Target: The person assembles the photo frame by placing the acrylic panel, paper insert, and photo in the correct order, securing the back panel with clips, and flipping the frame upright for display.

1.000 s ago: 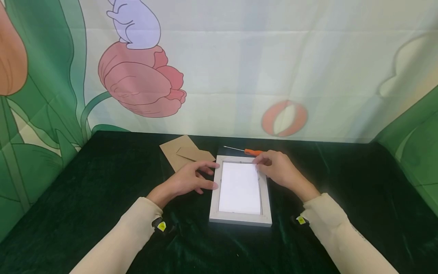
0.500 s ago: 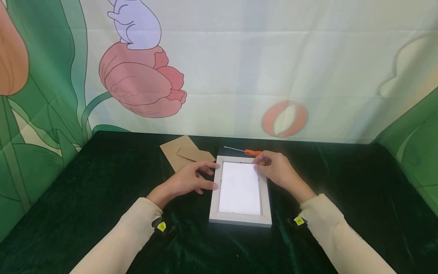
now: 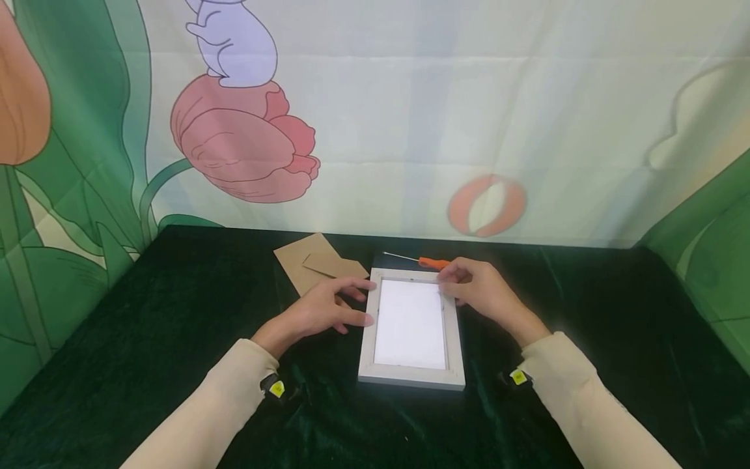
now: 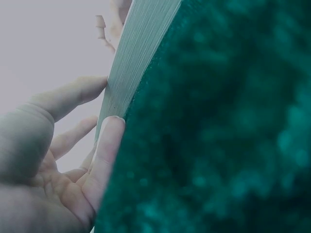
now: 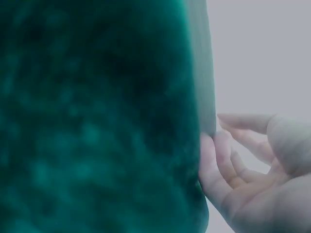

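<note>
Frame [image 3: 411,374] | cloth [image 3: 410,426] beyond near edge | your left hand [image 3: 319,306] spread, touching left edge | your right hand [image 3: 479,290] at far-right corner, can't tell if pinching

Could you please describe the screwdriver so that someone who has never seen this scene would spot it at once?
On the dark green cloth, find the pale picture frame between the left hand and right hand. Just past its far edge lies the screwdriver, its thin shaft pointing left. Its bright orange handle sets it apart from the pale frame and the brown board.
</note>
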`<state>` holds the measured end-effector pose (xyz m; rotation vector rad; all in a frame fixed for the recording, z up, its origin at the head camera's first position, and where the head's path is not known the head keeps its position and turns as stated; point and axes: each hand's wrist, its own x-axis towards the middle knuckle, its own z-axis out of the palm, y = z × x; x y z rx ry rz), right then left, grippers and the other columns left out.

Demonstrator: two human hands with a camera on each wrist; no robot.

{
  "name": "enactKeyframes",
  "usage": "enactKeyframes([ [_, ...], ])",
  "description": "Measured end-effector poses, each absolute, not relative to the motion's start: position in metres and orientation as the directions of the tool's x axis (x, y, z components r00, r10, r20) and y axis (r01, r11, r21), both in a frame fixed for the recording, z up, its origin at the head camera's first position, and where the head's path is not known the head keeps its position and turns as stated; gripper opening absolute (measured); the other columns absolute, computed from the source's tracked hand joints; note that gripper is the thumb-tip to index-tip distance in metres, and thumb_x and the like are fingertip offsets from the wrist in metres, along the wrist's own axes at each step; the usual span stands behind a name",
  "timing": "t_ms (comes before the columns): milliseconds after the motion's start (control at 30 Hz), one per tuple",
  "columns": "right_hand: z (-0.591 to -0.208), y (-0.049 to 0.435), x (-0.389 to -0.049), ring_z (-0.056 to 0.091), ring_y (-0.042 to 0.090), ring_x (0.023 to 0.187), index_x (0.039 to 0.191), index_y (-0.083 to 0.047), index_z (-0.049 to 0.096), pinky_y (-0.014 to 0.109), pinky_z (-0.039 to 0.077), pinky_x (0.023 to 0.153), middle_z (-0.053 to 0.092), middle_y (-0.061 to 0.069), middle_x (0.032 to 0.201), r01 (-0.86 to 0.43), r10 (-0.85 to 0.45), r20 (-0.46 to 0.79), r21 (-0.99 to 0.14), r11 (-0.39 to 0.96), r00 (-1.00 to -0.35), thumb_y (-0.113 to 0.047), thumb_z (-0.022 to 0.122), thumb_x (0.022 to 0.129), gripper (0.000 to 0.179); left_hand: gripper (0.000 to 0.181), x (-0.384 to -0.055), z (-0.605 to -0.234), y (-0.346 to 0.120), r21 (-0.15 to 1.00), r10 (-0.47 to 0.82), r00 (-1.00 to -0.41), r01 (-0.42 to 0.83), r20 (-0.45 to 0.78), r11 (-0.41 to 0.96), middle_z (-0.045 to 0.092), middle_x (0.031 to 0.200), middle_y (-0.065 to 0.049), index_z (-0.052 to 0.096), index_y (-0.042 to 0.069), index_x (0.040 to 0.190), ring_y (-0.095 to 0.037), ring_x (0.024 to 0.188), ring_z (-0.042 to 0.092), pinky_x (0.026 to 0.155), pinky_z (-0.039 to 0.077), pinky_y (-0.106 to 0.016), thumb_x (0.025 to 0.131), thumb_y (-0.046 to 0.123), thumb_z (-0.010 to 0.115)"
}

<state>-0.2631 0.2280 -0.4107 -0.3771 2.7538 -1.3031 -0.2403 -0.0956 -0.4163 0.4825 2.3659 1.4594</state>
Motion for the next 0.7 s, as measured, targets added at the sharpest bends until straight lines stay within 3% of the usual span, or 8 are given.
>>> enactKeyframes([
  [333,-0.410,0.245,-0.266,0.069,0.032,0.105,0.130,-0.009,0.069,0.039,0.063,0.088,0.068,0.013,0.121,-0.126,-0.278,-0.042,-0.821,0.558,-0.960,-0.022,0.079,0.098,0.036,0.064,-0.241,-0.418,-0.096,0.895,0.444,-0.892,0.128,-0.085,0.427,0.063,0.133,-0.014,0.061,0.016,0.148,-0.026,0.091,0.070,0.077,0.064,-0.038,0.090,0.023,0.087],
  [700,-0.415,0.254,-0.266,0.071,0.031,0.103,0.137,-0.010,0.066,0.040,0.061,0.092,0.066,0.015,0.134,-0.080,-0.298,-0.088,-0.858,0.508,-0.951,-0.031,0.079,0.098,0.046,0.065,-0.241,-0.419,-0.096,0.895,0.443,-0.892,0.124,-0.088,0.428,0.062,0.133,-0.014,0.061,0.016,0.149,-0.026,0.092,0.070,0.078,0.064,-0.038,0.090,0.023,0.086],
])
